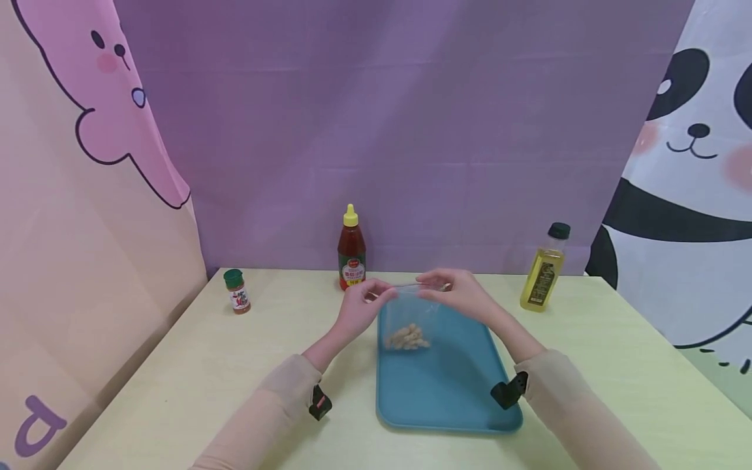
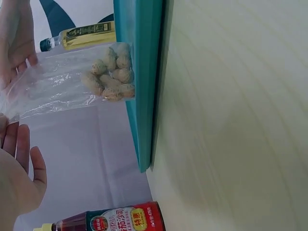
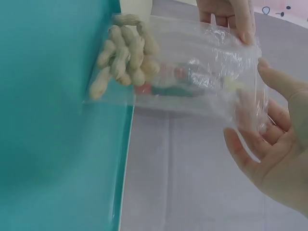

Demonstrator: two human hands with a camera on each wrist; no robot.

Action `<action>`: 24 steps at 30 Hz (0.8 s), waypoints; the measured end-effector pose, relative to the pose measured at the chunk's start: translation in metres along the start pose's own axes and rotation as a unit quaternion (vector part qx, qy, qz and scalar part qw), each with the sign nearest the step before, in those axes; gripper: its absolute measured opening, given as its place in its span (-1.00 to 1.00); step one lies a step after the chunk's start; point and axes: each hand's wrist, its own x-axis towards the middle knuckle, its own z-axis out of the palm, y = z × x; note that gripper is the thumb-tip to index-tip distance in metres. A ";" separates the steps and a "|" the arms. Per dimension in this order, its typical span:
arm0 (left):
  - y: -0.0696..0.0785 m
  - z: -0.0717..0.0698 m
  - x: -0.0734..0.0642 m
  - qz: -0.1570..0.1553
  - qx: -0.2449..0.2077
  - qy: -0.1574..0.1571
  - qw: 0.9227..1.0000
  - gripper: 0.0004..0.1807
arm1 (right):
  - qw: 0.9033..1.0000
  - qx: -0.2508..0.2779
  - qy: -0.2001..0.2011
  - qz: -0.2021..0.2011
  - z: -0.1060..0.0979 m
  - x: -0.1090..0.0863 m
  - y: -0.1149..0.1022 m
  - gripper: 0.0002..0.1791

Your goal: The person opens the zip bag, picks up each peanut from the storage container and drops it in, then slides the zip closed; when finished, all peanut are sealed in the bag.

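A clear plastic bag point(image 1: 411, 313) hangs upright over the left part of a blue tray point(image 1: 446, 391). Several unshelled peanuts point(image 3: 126, 53) lie gathered at its bottom. My left hand point(image 1: 363, 304) pinches one top corner of the bag between thumb and fingers. The other top corner is pinched by my right hand point(image 1: 461, 294), so the top edge is stretched between the two. In the left wrist view the bag's lower end, full of peanuts point(image 2: 111, 74), is at the tray's rim; whether it touches the tray I cannot tell.
Behind the left hand stands a ketchup bottle point(image 1: 352, 251) with a yellow cap. A small green-capped spice jar point(image 1: 237, 292) is at the left back of the table point(image 1: 194, 391). At the right back stands an oil bottle point(image 1: 544, 271). A purple cloth point(image 1: 399, 130) hangs behind.
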 end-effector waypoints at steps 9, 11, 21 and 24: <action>0.001 0.001 0.000 0.026 0.004 -0.009 1.000 -0.70 | 0.999 -0.006 -0.032 -0.013 0.007 0.009 -0.016 -0.72; 0.001 0.001 0.000 0.024 0.006 -0.012 1.000 -0.69 | 0.999 -0.010 -0.034 -0.020 0.008 0.010 -0.018 -0.73; 0.001 0.001 0.000 0.026 0.007 -0.013 1.000 -0.70 | 0.999 -0.028 -0.020 -0.028 0.010 0.010 -0.022 -0.81; 0.001 0.001 0.001 0.027 0.009 -0.015 0.999 -0.71 | 0.999 -0.030 -0.015 -0.031 0.011 0.011 -0.022 -0.83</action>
